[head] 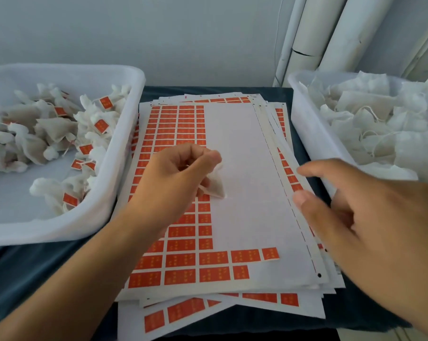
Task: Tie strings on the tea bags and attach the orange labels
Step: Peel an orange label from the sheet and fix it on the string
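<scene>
1. Gauzy white mesh forms the tea bag (214, 184) pinched in the left hand (176, 173), fingers curled round its gathered top, above the middle of the label sheets.
2. Judged by its crumpled droop, the bag is feather-light, soft and easily torn; the bunched neck looks the surest place to hold, leaving the filled belly free.
3. Orange labels (183, 257) sit in tidy rectangular rows on smooth white backing paper (235, 168), thin and flexible, likely best lifted by a corner edge.
4. Hovering over the stack's right edge, the right hand (370, 217) is spread wide, fingers relaxed, holding nothing.
5. Left, a white plastic tray (60, 230) holds finished bags with strings and orange tags; right, a second tray (306, 134) is heaped with untagged bags.
6. Both trays and the sheets rest on a dark cloth-covered surface (23, 279).
</scene>
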